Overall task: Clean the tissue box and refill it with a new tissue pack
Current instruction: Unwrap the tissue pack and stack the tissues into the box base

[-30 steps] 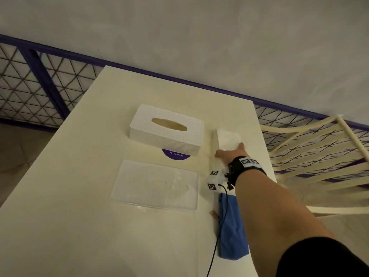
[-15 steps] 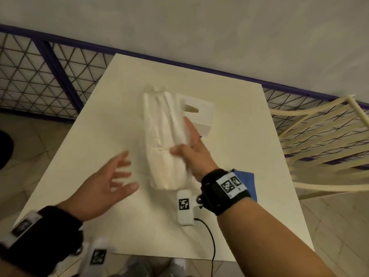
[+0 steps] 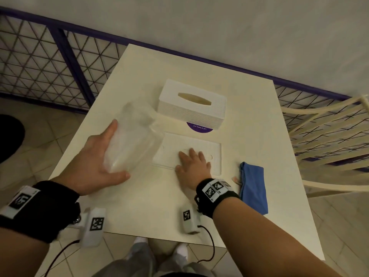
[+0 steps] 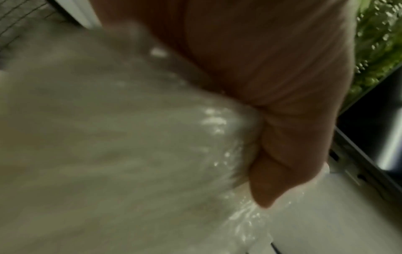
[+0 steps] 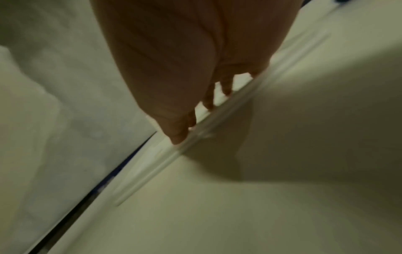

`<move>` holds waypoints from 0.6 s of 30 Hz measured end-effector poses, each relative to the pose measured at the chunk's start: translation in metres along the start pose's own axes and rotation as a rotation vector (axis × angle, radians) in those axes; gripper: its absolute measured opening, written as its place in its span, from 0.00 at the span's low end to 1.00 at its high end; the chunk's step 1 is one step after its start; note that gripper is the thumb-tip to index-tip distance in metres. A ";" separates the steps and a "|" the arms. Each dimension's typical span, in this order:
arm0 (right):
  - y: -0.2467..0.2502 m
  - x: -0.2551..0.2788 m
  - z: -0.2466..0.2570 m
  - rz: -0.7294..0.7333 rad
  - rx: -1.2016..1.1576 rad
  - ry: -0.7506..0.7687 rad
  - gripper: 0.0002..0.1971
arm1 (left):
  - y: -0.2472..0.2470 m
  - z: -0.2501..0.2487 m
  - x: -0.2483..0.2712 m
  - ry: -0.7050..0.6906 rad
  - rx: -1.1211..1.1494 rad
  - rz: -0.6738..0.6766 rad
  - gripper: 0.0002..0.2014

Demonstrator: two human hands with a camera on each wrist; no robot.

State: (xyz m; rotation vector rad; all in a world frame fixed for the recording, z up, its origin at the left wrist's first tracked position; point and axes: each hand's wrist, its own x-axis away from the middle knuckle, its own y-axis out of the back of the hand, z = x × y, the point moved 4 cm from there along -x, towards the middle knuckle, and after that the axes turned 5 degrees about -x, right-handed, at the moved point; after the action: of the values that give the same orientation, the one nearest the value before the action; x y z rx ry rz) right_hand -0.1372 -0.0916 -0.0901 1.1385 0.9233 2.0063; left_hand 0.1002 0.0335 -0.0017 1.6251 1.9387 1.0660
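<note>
The white tissue box [image 3: 191, 104], with an oval slot on top, stands at the back middle of the table. My left hand [image 3: 99, 158] grips the new tissue pack [image 3: 131, 140] in clear wrap, blurred, just left of the box. In the left wrist view my thumb [image 4: 272, 137] curls over the pack [image 4: 108, 137]. My right hand [image 3: 192, 162] lies flat, fingers straight, on the flat white bottom panel [image 3: 211, 150] in front of the box. The right wrist view shows the fingers [image 5: 180, 130] at the panel's edge [image 5: 165, 165].
A folded blue cloth [image 3: 253, 186] lies at the table's right. A purple round sticker [image 3: 199, 127] peeks from under the box. A cream chair [image 3: 329, 136] stands to the right, and a purple mesh railing [image 3: 50, 56] runs behind and left of the table [image 3: 151, 206].
The right hand brought the tissue pack from right of the box over to the left. The left hand now grips it, and the right hand has dropped onto the flat panel.
</note>
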 end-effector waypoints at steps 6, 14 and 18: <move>0.021 -0.004 -0.033 -0.081 -0.109 -0.136 0.28 | -0.023 0.017 0.001 -0.126 -0.691 0.080 0.63; 0.034 -0.006 0.040 -0.215 -0.390 0.200 0.16 | -0.048 0.022 0.002 -0.124 -0.628 0.048 0.44; 0.019 0.001 0.084 -0.018 -0.373 0.340 0.21 | -0.068 0.037 0.004 -0.075 -0.636 0.062 0.38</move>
State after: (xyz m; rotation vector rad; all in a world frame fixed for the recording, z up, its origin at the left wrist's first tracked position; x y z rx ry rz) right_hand -0.0666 -0.0790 -0.0428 0.5959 0.6702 2.2777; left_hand 0.0814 0.0456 -0.0763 1.3372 1.3084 1.4347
